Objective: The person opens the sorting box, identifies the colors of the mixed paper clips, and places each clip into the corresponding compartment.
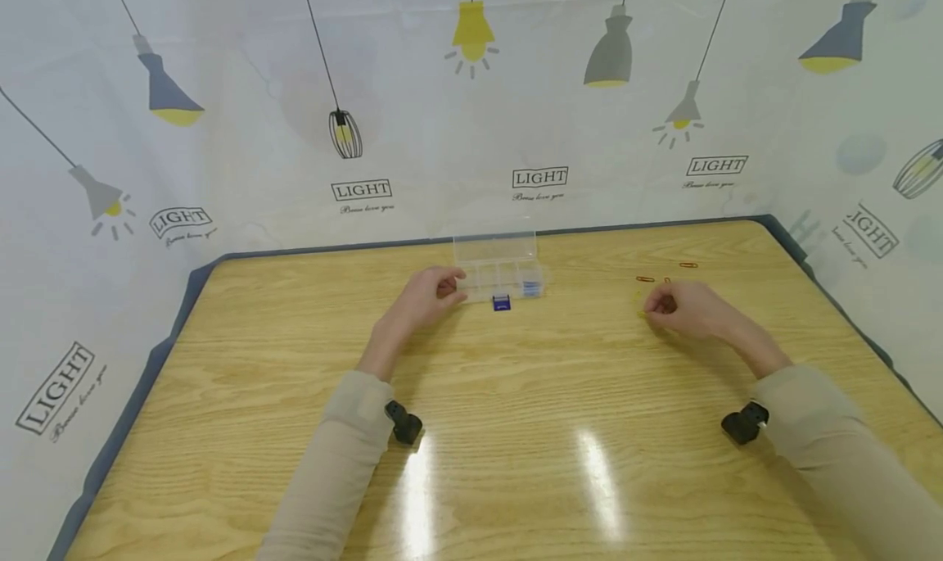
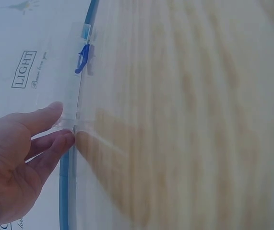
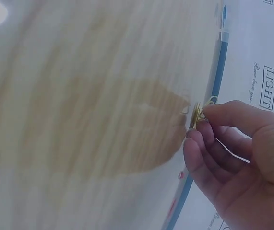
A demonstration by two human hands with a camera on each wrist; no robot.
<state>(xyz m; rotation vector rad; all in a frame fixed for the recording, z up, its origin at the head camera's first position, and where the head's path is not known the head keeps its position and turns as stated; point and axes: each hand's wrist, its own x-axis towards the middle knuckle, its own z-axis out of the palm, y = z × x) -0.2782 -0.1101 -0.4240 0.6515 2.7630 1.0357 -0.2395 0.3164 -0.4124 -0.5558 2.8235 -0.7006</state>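
A clear plastic compartment box (image 1: 487, 279) stands with its lid raised at the back of the table. Small blue pieces (image 1: 531, 288) lie in its rightmost compartment, and a dark blue latch (image 1: 502, 303) hangs at the front. My left hand (image 1: 430, 296) holds the box's left end between thumb and fingers. To the right of the box, my right hand (image 1: 691, 309) pinches several yellow paper clips (image 3: 196, 116) between thumb and fingertips, just above the tabletop. Beyond that hand lie red paper clips (image 1: 688, 264), one partly hidden behind the fingers.
The wooden table (image 1: 471, 397) runs back to a white printed curtain (image 1: 442, 119), which also encloses both sides. Dark wrist cameras sit on both sleeves. Lamp glare marks the front of the table.
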